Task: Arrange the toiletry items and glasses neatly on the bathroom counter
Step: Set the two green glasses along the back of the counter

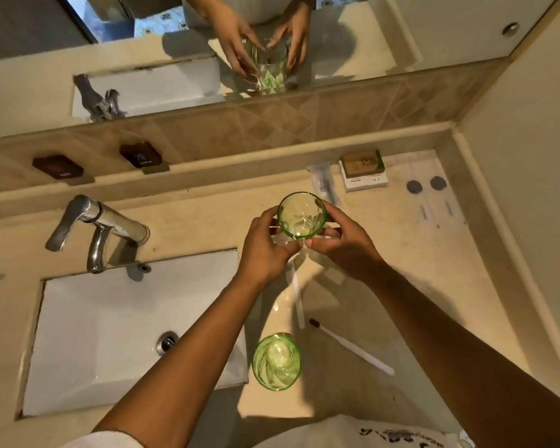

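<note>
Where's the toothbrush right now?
In the head view, the toothbrush lies on the counter, right of the near glass and under the right forearm.

1. The upper glass (302, 215) is clear green with cut facets.
2. The lower glass (276, 361) is the same green, with swirled ribs.
3. The worktop (417, 270) is pale beige stone.
4. The sink (110, 318) is white; the tap (97, 227) is silver chrome.
5. The toothbrush (353, 347) is white with a dark head.
6. The backsplash tiles (272, 127) are tan with a diamond pattern.
7. The two wall plaques (58, 166) are dark brown with white lettering.
8. The small box (364, 181) is white, and a brown and green packet (362, 161) lies on it.
</note>
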